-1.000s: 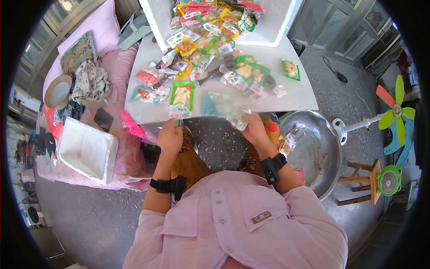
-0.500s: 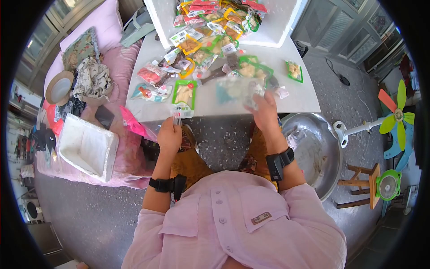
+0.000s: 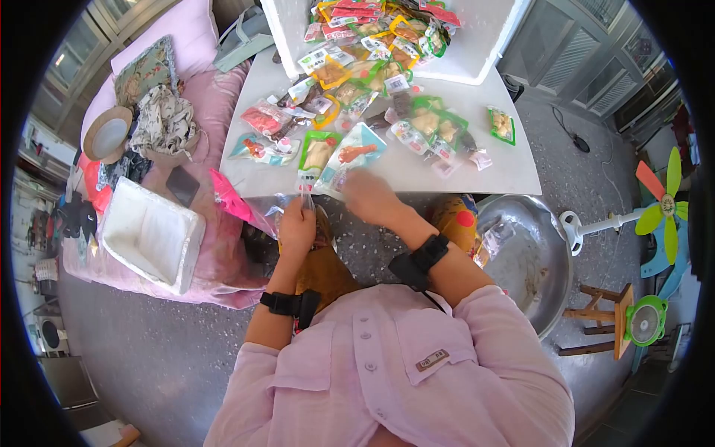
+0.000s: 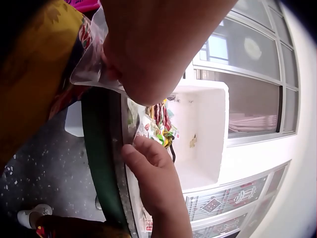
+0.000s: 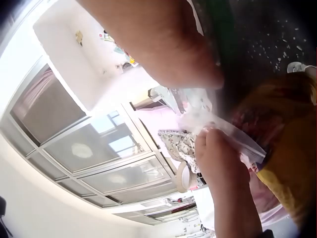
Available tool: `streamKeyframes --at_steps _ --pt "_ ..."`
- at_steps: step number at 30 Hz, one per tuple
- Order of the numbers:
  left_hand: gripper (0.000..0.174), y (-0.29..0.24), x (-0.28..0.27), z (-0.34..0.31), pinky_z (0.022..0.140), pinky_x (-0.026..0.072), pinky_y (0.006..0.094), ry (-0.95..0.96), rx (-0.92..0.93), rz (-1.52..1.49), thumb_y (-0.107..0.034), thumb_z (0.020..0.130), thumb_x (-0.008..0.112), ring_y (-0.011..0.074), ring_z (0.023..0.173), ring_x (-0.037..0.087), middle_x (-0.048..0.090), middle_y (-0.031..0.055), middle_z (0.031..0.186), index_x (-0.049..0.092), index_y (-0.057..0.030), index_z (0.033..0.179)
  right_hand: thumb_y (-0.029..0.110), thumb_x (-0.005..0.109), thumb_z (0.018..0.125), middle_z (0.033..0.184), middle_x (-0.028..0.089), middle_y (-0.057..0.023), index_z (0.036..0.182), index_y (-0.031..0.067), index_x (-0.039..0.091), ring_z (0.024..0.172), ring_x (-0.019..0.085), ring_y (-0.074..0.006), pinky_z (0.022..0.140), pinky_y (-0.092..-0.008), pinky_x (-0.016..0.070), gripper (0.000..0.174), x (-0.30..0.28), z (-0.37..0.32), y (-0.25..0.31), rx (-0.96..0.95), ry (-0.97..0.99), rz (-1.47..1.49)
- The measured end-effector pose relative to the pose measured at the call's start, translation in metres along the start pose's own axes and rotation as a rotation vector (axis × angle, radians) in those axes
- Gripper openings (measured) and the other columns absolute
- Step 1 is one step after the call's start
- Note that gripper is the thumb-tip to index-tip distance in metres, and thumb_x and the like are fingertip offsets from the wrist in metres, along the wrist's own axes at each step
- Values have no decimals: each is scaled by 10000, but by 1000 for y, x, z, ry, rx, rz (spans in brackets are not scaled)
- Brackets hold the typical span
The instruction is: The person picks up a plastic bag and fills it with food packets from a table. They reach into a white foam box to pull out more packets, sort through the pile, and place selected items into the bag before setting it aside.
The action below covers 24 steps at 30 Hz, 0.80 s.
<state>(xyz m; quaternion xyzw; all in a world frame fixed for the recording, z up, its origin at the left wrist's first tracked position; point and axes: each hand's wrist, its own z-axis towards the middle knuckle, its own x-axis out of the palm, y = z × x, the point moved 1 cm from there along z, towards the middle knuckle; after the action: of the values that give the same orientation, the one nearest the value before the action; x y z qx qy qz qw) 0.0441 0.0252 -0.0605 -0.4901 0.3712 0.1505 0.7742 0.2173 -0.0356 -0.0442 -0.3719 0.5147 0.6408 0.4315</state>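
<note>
Right hand [image 3: 369,195] is back at the near edge of the table [image 3: 491,175], beside a blue packet [image 3: 351,155], grip too blurred to tell. Left hand [image 3: 298,227] pinches a clear bag [image 4: 89,62] there; holding its mouth wide should help.

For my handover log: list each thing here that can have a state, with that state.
Left hand: fingers pinch the clear bag at the edge of the table.
Right hand: blurred, at the table's edge, grips nothing visible.
Foam box: lidless, heaped with packets.
Foam tub on the sofa: open, empty.
Metal basin: upright, a wrapper inside.
Fan: blades sharp, apparently not spinning.
</note>
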Motion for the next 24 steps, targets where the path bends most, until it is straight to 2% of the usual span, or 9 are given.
streamKeyframes --at_steps 3,7,9,12,15,18,20,21,24 --pt "208 1 6 1 588 408 325 -95 41 -150 -62 731 441 247 646 524 534 156 717 496 9 918 231 649 559 969 467 -92 825 67 534 946 436 -273 707 -390 399 333 0 0 -10 -70 -59 90" --pt "183 -5 6 1 551 395 259 -152 81 -272 -39 754 442 136 596 486 522 104 665 497 26 917 310 666 545 937 479 -83 895 73 514 932 438 -248 684 -401 369 449 -10 -1 18 5 -130 -22" --pt "187 0 8 1 558 400 267 -145 47 -253 -41 748 445 152 598 497 530 116 674 499 21 916 344 670 539 924 482 -88 926 75 502 918 442 -241 669 -403 358 500 -6 1 29 98 -231 -72" --pt "190 2 7 2 564 405 273 -151 41 -200 -45 741 450 169 603 509 538 130 690 502 18 913 371 666 549 921 478 -99 968 79 488 911 437 -237 661 -404 336 540 -7 11 38 219 -206 -121" --pt "190 4 5 1 563 408 276 -154 50 -152 -49 736 456 181 604 517 541 138 695 505 15 907 313 640 575 911 477 -101 917 69 523 910 428 -252 673 -419 328 436 -1 20 32 256 -173 -142" --pt "187 9 5 4 562 409 277 -204 84 -132 -50 734 457 182 599 516 539 132 682 506 15 902 210 587 601 947 477 -106 823 75 559 957 408 -265 712 -451 318 261 13 15 24 169 -182 -204" --pt "184 7 2 5 565 410 277 -214 70 -174 -50 733 457 178 598 513 536 123 673 506 15 898 158 550 601 983 470 -105 766 82 566 980 396 -275 735 -479 307 182 16 7 20 75 -271 -230" --pt "182 5 -1 7 568 410 277 -200 45 -217 -50 733 456 177 599 512 534 119 670 505 16 895 132 532 601 1001 467 -104 738 86 569 992 390 -280 746 -493 301 149 16 2 17 28 -315 -243" --pt "175 6 -5 13 572 410 273 -185 9 -229 -48 732 456 163 600 505 528 104 667 504 17 888 107 518 606 1053 449 -102 734 97 564 1032 367 -285 781 -505 291 136 -2 -13 9 90 -326 -269"
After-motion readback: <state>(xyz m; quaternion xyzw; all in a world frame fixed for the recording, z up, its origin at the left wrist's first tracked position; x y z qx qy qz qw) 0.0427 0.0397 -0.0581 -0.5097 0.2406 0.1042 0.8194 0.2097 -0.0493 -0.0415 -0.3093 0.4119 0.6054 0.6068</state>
